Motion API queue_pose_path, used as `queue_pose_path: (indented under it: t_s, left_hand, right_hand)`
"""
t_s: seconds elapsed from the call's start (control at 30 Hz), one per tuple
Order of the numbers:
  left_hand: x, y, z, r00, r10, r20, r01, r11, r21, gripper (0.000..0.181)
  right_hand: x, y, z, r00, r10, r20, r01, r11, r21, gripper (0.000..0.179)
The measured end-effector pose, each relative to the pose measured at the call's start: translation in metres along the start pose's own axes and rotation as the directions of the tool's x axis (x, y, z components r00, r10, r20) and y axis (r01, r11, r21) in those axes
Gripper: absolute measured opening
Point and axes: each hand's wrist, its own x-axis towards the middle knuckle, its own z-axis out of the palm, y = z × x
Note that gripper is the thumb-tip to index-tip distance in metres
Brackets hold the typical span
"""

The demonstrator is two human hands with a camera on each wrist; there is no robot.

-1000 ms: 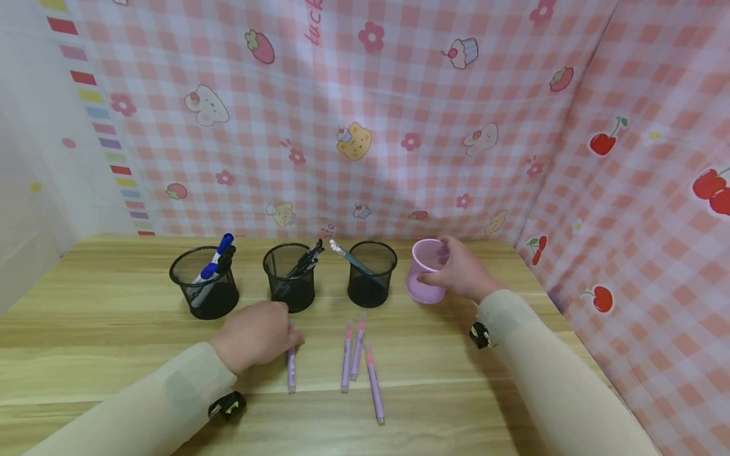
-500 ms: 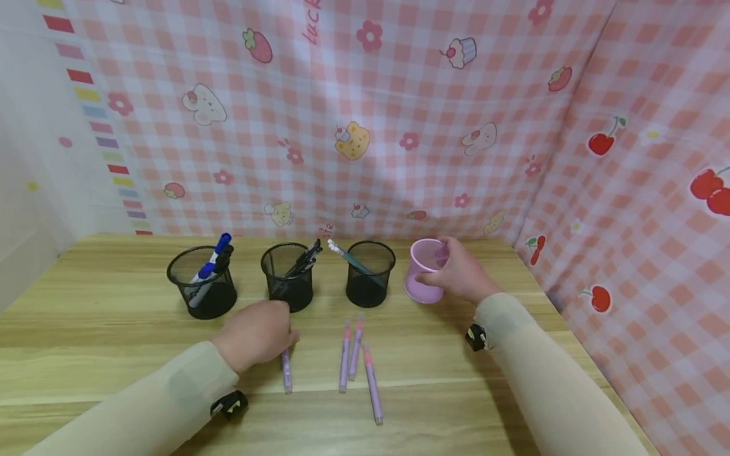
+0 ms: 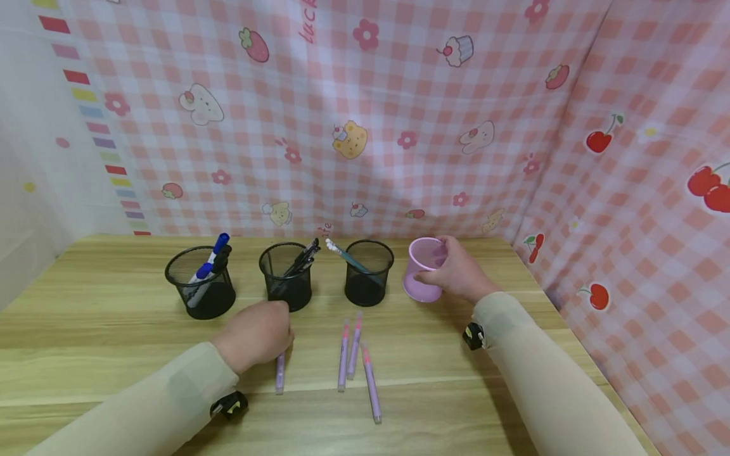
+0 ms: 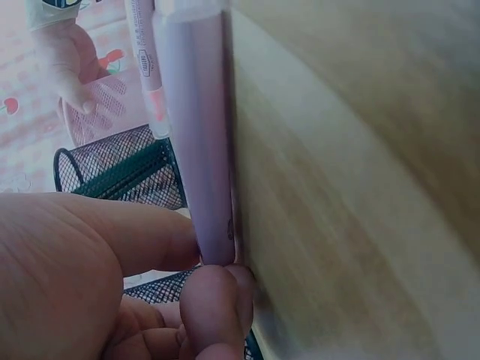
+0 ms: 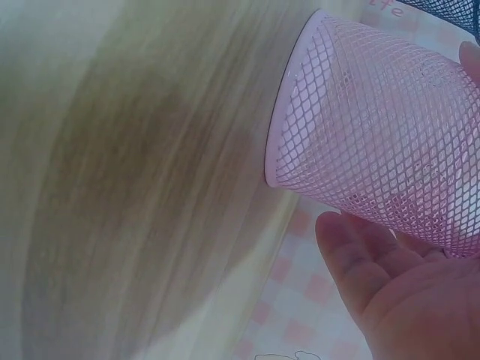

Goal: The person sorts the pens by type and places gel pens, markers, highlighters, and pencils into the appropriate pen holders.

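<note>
My left hand (image 3: 256, 335) pinches the upper end of a purple marker (image 3: 280, 373) between thumb and fingers. In the left wrist view the marker (image 4: 199, 135) lies close along the wooden tabletop. To the right, my right hand (image 3: 462, 272) grips the pink mesh pen cup (image 3: 421, 288) by its side, thumb at the front and fingers behind. The right wrist view shows the cup (image 5: 375, 127) standing on the table, with my fingers (image 5: 349, 255) curled along its side. Three more purple markers with pink bands lie between my hands, one of them a marker (image 3: 371, 386) nearest me.
Three black mesh pen cups stand in a row at the back. The left cup (image 3: 211, 301) holds blue and black markers, the middle cup (image 3: 291, 294) several black pens, and the right cup (image 3: 365, 291) a teal pen. A pink checked cloth (image 3: 342, 82) hangs behind.
My left hand and the marker's lower end have shifted slightly left, and more of the marker is hidden under the hand. The right hand keeps its grip on the pink cup.
</note>
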Motion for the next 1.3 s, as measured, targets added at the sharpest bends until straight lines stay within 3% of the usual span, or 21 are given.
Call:
queue_pose_path:
  t_s: [0.8,1.07,1.3]
  left_hand:
    - [0.000,0.002,-0.002,1.000,0.021,-0.002,-0.021,1.000,-0.014,0.015]
    - [-0.004,0.007,-0.007,0.998,0.055,-0.040,-0.056,0.998,-0.037,0.017]
    - [-0.010,0.021,-0.017,0.990,0.094,-0.105,-0.103,0.992,-0.078,0.026]
  right_hand:
    - [0.000,0.000,0.000,1.000,0.013,0.013,-0.014,0.999,0.034,0.109]
    - [-0.001,0.000,0.000,1.000,0.015,0.013,-0.015,1.000,0.028,0.107]
    - [-0.002,-0.002,0.000,1.000,0.008,0.009,-0.008,1.000,0.022,0.106]
